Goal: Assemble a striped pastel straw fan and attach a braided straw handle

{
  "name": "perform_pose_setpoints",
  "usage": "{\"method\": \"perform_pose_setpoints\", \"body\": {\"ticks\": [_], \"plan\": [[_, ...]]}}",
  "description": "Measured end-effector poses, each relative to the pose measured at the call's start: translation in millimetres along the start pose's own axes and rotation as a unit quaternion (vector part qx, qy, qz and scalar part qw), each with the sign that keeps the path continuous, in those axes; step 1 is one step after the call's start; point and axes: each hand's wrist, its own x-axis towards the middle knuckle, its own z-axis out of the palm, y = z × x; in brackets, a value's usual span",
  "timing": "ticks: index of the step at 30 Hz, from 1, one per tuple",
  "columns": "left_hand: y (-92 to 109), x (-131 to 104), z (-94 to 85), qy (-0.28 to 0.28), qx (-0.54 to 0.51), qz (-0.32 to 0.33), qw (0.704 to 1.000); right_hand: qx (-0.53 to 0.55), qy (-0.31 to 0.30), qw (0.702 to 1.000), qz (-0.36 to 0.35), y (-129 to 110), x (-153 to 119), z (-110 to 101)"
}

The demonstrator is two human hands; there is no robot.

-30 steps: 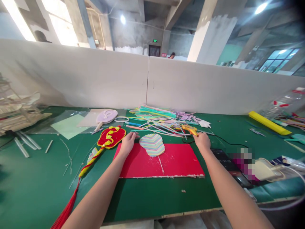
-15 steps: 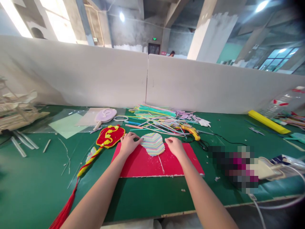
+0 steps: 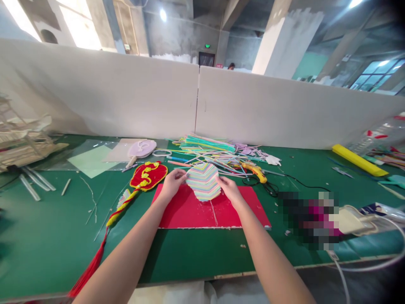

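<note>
A rounded fan-shaped piece with pastel zigzag stripes is held between my two hands, over a red board. My left hand pinches its left edge between thumb and fingers. On the opposite edge, my right hand grips it the same way. Thin pale strings hang from its lower edge onto the board. Left of the board lies a red and yellow fan with a twisted handle and a long red tassel.
Behind the board lies a pile of pastel strips with a yellow glue gun at its right. A lilac fan and a light green sheet are at back left. A yellow bar lies at right. A white partition closes the back.
Both hands have closed on the striped piece's edges, my right hand now touching it. The piece looks raised and slightly tilted up. The view has shifted a little.
</note>
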Motion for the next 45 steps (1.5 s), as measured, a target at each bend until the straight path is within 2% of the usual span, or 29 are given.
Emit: {"method": "perform_pose_setpoints", "body": {"ticks": [3, 6, 10, 17, 24, 30, 36, 38, 42, 45], "plan": [[3.9, -3.3, 0.9, 0.009, -0.041, -0.019, 0.999, 0.063, -0.025, 0.997, -0.025, -4.1, -2.9, 3.8], [8.3, -8.4, 4.7, 0.003, -0.122, -0.050, 0.991, 0.102, -0.015, 0.994, -0.047, -6.7, -4.4, 6.7], [16.1, -19.3, 15.1, -0.059, -0.244, -0.105, 0.962, 0.122, 0.007, 0.991, -0.061, -9.5, -5.8, 9.3], [25.5, -30.6, 27.4, -0.082, -0.212, -0.102, 0.969, 0.209, -0.011, 0.978, -0.020, -17.4, -11.3, 15.1], [26.8, -30.7, 29.1, -0.067, -0.264, -0.155, 0.950, 0.191, 0.025, 0.979, -0.068, -18.4, -11.4, 15.7], [27.9, -33.6, 34.2, -0.133, -0.217, -0.164, 0.953, 0.144, 0.054, 0.985, -0.077, -20.0, -10.2, 15.2], [29.2, -33.6, 34.9, -0.083, -0.177, -0.185, 0.963, 0.002, 0.070, 0.997, -0.034, -5.3, -6.2, 12.5], [27.6, -33.0, 34.7, -0.083, -0.160, -0.194, 0.964, -0.027, 0.065, 0.997, -0.027, -0.1, -5.4, 12.2], [23.2, -32.1, 36.4, -0.102, -0.114, -0.190, 0.970, -0.013, 0.063, 0.998, -0.021, 5.3, -3.0, 11.9], [19.7, -30.0, 34.7, -0.125, -0.061, -0.151, 0.979, 0.009, 0.066, 0.998, -0.011, 6.2, -0.3, 10.3]]}}
